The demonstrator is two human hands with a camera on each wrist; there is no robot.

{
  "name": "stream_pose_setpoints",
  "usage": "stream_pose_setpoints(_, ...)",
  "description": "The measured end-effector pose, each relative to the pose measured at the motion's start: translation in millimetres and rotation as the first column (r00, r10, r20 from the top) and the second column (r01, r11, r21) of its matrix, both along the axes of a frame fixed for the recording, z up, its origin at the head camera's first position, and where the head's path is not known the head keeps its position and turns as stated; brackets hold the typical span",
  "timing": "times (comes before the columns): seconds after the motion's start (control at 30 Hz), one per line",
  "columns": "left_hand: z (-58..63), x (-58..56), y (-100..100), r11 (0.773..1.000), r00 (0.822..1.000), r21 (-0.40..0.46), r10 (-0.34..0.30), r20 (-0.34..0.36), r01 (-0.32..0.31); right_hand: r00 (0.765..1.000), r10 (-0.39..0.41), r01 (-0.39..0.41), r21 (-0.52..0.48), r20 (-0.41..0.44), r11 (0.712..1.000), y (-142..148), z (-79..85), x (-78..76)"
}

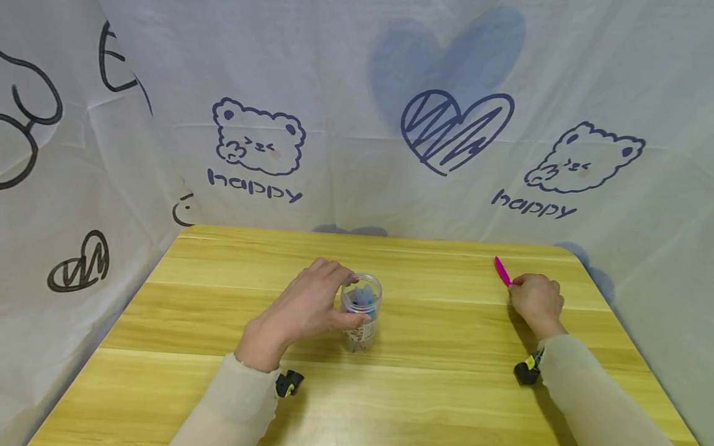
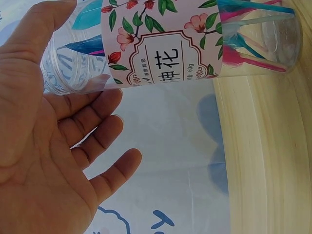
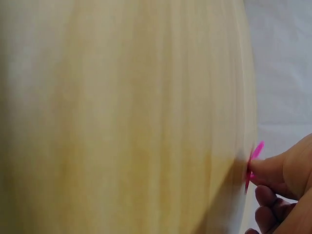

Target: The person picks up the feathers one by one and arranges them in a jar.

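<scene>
A clear jar (image 1: 359,334) with a floral paper label stands upright on the table, its top uncovered. Several teal, blue and pink feathers (image 2: 87,14) show through its wall. My left hand (image 1: 312,303) grips the jar near its rim, thumb on the near side; in the left wrist view the other fingers spread loosely beside it. Far to the right, my right hand (image 1: 538,302) pinches one end of a bright pink feather (image 1: 502,271) between thumb and fingers, low by the table. In the right wrist view, the fingers partly hide this feather (image 3: 259,148).
A light wooden table (image 1: 446,396) lies under both hands. White cloth (image 1: 346,93) printed with bears and hearts hangs behind its back edge and along the sides. Small black wrist cameras (image 1: 526,371) sit at both cuffs.
</scene>
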State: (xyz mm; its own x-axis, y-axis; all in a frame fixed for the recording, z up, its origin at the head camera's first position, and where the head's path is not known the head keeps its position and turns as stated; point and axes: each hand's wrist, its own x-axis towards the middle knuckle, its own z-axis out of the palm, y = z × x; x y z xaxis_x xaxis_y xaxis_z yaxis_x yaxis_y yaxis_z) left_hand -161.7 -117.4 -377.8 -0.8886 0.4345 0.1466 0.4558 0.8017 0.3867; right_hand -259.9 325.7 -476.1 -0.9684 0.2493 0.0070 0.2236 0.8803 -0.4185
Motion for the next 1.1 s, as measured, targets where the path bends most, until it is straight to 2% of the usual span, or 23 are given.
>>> stream_pose_setpoints(0.27, 1.3, 0.5, 0, 1.0, 1.0, 0.003, 0.004, 0.01, -0.004, 0.999, 0.001, -0.001, -0.009, 0.04, 1.0, 0, 4.1, -6.9)
stream_pose_setpoints(0.4, 1.3, 0.0, 1, 1.0, 1.0, -0.003, 0.002, 0.007, -0.002, 0.996, 0.002, -0.002, -0.002, 0.093, 1.0, -2, 8.6, -8.4)
stream_pose_setpoints(0.67, 2.5, 0.1, 0, 1.0, 1.0, 0.0, 0.004, 0.013, -0.004, 0.978, 0.062, -0.072, 0.043, 0.199, 0.997, -4, 18.3, -9.5)
stream_pose_setpoints(0.93, 1.9, -1.0, 0, 1.0, 1.0, 0.008, 0.0, 0.015, 0.0, 0.973, 0.087, -0.1, 0.054, 0.214, 0.994, -6, 16.0, -8.0)
stream_pose_setpoints(1.1, 0.2, -1.7, -1, 1.0, 1.0, 0.008, -0.003, 0.009, 0.003, 0.982, 0.076, -0.084, 0.04, 0.173, 0.996, -5, 13.4, -8.7)
